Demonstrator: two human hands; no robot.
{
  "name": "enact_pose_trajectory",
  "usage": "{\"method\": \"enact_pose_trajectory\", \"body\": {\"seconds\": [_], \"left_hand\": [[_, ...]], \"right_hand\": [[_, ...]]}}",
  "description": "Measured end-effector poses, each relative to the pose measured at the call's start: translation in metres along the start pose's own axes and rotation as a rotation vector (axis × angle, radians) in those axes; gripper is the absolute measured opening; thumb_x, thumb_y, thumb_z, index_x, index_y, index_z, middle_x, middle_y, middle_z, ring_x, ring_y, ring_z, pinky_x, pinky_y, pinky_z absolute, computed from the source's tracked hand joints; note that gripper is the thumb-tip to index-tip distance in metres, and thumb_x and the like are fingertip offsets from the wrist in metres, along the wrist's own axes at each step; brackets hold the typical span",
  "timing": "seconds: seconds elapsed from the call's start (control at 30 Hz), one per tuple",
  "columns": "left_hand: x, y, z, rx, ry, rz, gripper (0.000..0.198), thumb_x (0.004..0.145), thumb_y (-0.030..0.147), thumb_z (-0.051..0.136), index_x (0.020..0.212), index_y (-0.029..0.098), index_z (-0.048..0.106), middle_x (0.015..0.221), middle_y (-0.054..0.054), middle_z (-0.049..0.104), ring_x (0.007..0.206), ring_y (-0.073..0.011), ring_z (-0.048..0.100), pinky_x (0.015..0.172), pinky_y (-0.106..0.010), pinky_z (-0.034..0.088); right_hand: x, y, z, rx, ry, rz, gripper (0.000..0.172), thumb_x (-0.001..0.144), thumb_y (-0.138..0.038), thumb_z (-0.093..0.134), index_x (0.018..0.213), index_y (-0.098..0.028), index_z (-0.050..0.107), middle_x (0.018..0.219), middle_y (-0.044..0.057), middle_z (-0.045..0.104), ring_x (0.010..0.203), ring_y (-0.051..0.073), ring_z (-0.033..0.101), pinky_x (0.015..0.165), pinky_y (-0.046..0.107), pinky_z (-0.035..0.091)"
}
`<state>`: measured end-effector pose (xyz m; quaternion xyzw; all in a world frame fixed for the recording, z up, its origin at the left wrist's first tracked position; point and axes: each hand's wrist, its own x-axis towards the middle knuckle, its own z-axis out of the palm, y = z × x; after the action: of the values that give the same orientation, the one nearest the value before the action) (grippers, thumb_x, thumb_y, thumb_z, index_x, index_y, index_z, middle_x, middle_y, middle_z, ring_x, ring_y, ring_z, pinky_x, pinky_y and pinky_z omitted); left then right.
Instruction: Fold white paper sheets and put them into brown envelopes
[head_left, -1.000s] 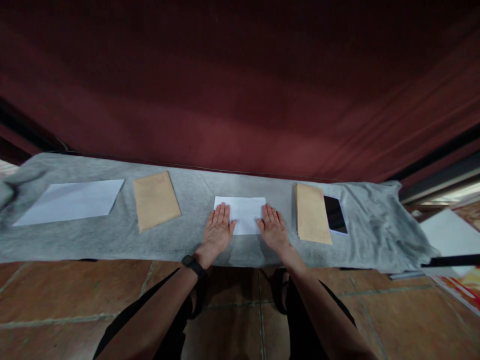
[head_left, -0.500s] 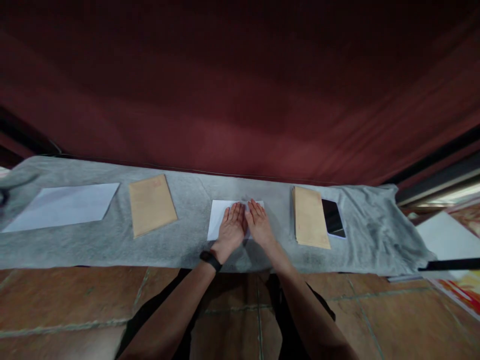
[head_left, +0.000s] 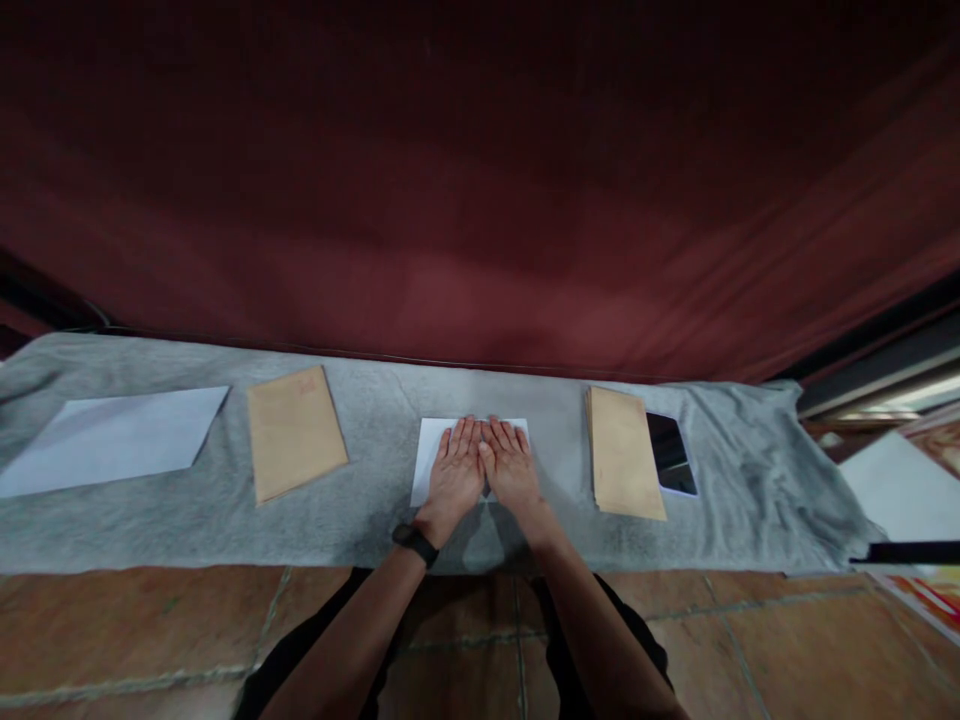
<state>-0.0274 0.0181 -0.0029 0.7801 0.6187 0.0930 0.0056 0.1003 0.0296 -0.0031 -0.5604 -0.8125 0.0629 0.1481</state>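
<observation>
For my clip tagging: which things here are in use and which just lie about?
In use: small white paper under left hand and right hand.
Lying about: single brown envelope, envelope stack, phone, large white sheet.

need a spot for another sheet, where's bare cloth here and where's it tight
Bare grey cloth lies between the brown envelope and the folded white paper, and between that paper and the envelope stack. Past the phone it is free but rumpled. Crowded: left hand and right hand cover the paper; the phone sits against the stack.
</observation>
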Motion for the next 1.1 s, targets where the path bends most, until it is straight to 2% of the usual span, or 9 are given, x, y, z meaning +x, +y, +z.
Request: {"method": "enact_pose_trajectory", "body": {"seconds": [0.3,0.5,0.73,1.1], "left_hand": [[-0.001,-0.005,-0.002,-0.001,0.044,-0.033,0.057,0.101,0.022,0.027,0.155,0.01,0.038,0.162,-0.013,0.036,0.154,-0.0263,0.026,0.126,-0.049,0.02],[-0.004,-0.01,-0.004,-0.013,0.041,-0.06,0.057,0.103,0.029,0.028,0.155,0.009,0.039,0.162,-0.013,0.036,0.154,-0.0264,0.026,0.126,-0.049,0.019],[-0.011,-0.018,0.001,0.003,0.072,-0.09,0.059,0.104,0.034,0.028,0.156,0.008,0.035,0.163,-0.015,0.034,0.154,-0.0245,0.027,0.126,-0.046,0.019],[-0.016,-0.022,-0.005,-0.018,0.025,-0.116,0.061,0.103,0.038,0.03,0.157,0.008,0.035,0.163,-0.015,0.033,0.154,-0.0255,0.025,0.126,-0.045,0.019]], "right_hand": [[0.002,0.002,-0.001,-0.042,0.015,0.001,0.05,0.108,-0.033,0.029,0.155,-0.019,0.041,0.161,0.01,0.038,0.151,0.025,0.034,0.123,0.05,0.026],[-0.004,0.011,0.002,-0.08,0.072,0.055,0.054,0.107,-0.04,0.034,0.155,-0.016,0.041,0.161,0.013,0.039,0.149,0.03,0.036,0.121,0.051,0.028],[-0.014,0.026,0.005,-0.117,0.146,0.102,0.059,0.107,-0.043,0.031,0.155,-0.01,0.038,0.159,0.016,0.041,0.147,0.03,0.04,0.12,0.049,0.029],[-0.021,0.038,0.006,-0.154,0.158,0.126,0.061,0.107,-0.044,0.029,0.155,-0.007,0.038,0.158,0.018,0.042,0.146,0.031,0.041,0.119,0.05,0.03]]}}
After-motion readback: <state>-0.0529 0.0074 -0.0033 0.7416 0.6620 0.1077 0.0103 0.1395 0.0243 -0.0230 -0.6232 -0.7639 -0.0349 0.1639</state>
